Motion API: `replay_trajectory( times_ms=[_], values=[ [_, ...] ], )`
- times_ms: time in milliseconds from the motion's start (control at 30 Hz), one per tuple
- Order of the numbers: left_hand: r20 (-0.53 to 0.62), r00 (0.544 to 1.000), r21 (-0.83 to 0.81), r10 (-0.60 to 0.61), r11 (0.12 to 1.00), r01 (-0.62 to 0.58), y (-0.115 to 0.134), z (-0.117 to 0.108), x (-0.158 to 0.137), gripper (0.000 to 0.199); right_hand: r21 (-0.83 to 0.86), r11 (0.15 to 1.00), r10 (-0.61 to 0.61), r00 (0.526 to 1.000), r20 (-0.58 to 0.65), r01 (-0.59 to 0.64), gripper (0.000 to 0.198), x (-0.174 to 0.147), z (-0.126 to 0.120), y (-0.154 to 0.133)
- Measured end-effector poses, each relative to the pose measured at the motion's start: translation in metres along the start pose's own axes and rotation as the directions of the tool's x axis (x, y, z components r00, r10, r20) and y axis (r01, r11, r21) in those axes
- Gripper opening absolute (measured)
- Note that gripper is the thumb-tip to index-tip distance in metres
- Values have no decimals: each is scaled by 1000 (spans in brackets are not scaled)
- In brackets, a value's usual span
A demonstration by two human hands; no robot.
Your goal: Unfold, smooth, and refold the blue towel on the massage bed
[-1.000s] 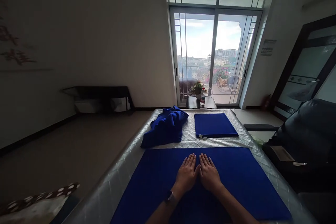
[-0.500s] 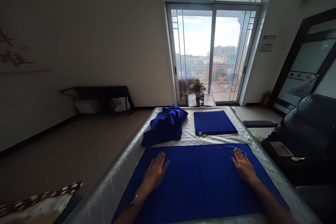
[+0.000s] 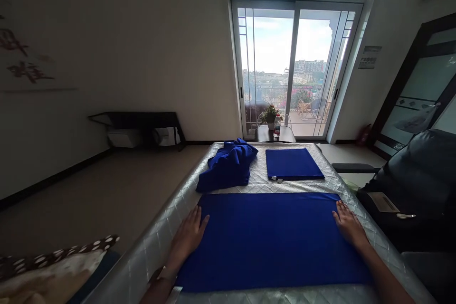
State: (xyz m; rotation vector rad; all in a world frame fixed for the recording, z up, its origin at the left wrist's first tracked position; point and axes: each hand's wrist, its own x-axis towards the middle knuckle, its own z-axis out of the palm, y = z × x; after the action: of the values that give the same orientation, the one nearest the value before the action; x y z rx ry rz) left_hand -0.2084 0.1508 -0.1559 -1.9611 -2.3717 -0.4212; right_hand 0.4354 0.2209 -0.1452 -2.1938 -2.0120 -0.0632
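A blue cloth [image 3: 267, 242] is spread flat across the near part of a silvery quilted mattress [image 3: 261, 185]. My left hand [image 3: 190, 230] lies flat at the cloth's left edge, fingers extended and pointing away from me. On the opposite edge, near the far right corner, my right hand [image 3: 348, 222] rests with its fingers stretched out. Neither hand grips anything. Farther back, a crumpled blue cloth [image 3: 230, 166] lies on the left. To its right is a neatly folded blue cloth [image 3: 294, 164] with small white tags on its near edge.
A black chair [image 3: 415, 185] stands along the mattress's right side, a flat tan item and a small white one on its seat. Beyond the far edge, a small table [image 3: 265, 134] bears a potted plant [image 3: 270, 116] and a bottle [image 3: 277, 126]. Polka-dotted fabric [image 3: 60, 261] is at lower left.
Both hands have slid outward over the spread cloth, the left one to its left edge and the right one to its right edge. The view has shifted slightly left.
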Motion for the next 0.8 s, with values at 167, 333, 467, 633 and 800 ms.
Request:
replay_trajectory(
  times_ms=[167, 333, 467, 633, 800],
  values=[
    [83, 996, 37, -24, 999, 21, -2, -9, 1, 80, -3, 996, 87, 996, 12, -87, 69, -8, -26, -11],
    [12, 985, 50, 174, 983, -174, 64, -12, -6, 73, 31, 995, -99, 995, 7, 99, 67, -35, -44, -86],
    [-2, 892, -33, 453, 891, -453, 169, -7, -30, 68, 128, 936, -338, 940, 56, 329, 65, -65, -34, -186],
    [2, 803, -114, 596, 798, -592, 239, 2, -57, 67, 227, 859, -494, 861, 125, 460, 64, -94, -28, -242],
    [27, 813, -108, 582, 810, -576, 217, -2, -60, 69, 198, 894, -431, 892, 137, 402, 67, -95, -38, -215]
  ],
)
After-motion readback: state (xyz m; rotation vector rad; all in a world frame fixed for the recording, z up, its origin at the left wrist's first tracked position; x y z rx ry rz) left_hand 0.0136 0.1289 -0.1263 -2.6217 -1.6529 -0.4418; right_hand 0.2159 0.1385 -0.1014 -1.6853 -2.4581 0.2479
